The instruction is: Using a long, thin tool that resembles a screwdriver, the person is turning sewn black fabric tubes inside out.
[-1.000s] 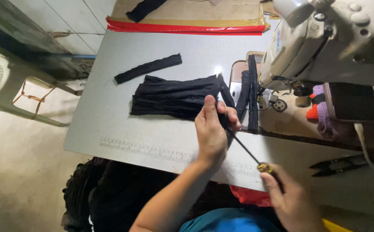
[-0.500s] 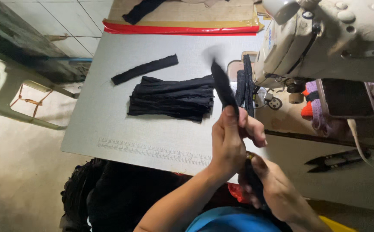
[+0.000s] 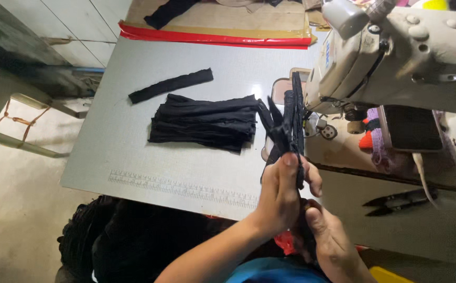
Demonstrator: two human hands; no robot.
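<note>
We count 2 hands, both ours, low and just left of the sewing machine (image 3: pixel 395 63). Left hand (image 3: pixel 280 196) has its grip clamped on a bundle of black strips (image 3: pixel 290 123); thumb on top, fingers wrapped round. The bundle stands up from the fist, and its top ends in front of the machine's left end. Strip count in the bundle: cannot tell, they overlap. Right hand (image 3: pixel 330 243) sits just below the left, touching it; fingers curled round the bundle's lower end, so closed on the strips too.

On the desk (image 3: pixel 133 157): 1 stack of black strips (image 3: pixel 204 123), left of the machine, clear of the hands. 1 single strip (image 3: pixel 170 85) lies up-left of the stack, apart from it. 1 pair of black snips (image 3: pixel 401 202) sits below the machine, right of the hands.

Edges: printed ruler (image 3: pixel 181 187) runs along the desk's near edge, below the stack. Red band (image 3: pixel 215 37) marks the far edge. Bare desk left of the stack and between stack and ruler. 1 pale chair (image 3: pixel 8 115) stands off the desk's left edge.
</note>
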